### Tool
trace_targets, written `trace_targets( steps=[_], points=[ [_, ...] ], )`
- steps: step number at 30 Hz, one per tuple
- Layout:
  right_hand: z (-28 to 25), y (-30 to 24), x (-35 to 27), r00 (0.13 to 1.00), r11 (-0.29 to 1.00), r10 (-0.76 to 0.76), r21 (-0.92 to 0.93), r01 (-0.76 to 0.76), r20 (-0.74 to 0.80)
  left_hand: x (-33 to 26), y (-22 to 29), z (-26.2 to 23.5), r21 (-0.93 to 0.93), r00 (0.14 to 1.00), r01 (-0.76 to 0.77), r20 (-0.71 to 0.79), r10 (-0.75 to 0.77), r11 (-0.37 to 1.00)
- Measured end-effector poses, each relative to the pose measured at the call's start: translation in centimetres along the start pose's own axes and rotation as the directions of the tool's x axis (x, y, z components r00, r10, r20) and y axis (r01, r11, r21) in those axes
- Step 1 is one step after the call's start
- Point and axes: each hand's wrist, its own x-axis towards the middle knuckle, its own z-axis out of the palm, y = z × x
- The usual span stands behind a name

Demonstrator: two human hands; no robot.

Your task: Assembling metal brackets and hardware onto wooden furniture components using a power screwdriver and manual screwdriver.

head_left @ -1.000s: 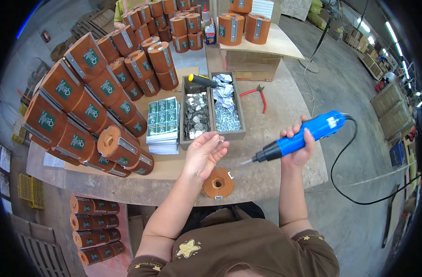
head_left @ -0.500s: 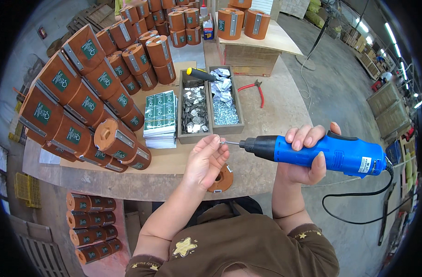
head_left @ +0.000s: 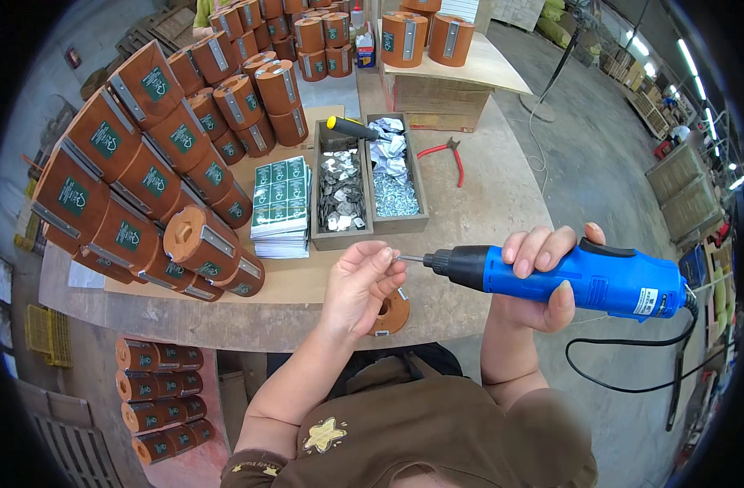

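My right hand (head_left: 543, 272) grips a blue electric screwdriver (head_left: 579, 276), held level with its black nose and bit pointing left. My left hand (head_left: 357, 285) is raised in front of the bit, fingertips pinched on a small screw (head_left: 391, 257) that meets the bit tip. Under my left hand a brown round wooden piece (head_left: 392, 313) lies flat near the table's front edge, partly hidden by my palm. The tool's black cord (head_left: 632, 366) loops down to the right.
A wooden two-compartment tray (head_left: 370, 183) holds metal plates and screws. Beside it sits a stack of green label sheets (head_left: 281, 203). Several brown cylinders with metal strips (head_left: 144, 179) pile up on the left. Red pliers (head_left: 447, 154) and a yellow-handled screwdriver (head_left: 352, 128) lie farther back.
The blue screwdriver swung from tilted up at the right to level, its bit now at my left fingertips. My left hand lifted slightly off the round piece.
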Motion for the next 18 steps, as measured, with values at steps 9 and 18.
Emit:
trace_targets(
  steps=[9,18],
  points=[
    [-0.5,-0.3,-0.1,0.998,0.997,0.061,0.054,-0.059,-0.024,-0.3,0.0,-0.4,0.100,0.997,0.030,0.073,-0.038,0.994],
    [-1.2,-0.2,0.2,0.980,0.961,0.190,0.212,-0.174,-0.055,-0.3,1.5,-1.3,0.265,0.967,0.139,0.170,-0.188,0.954]
  ],
)
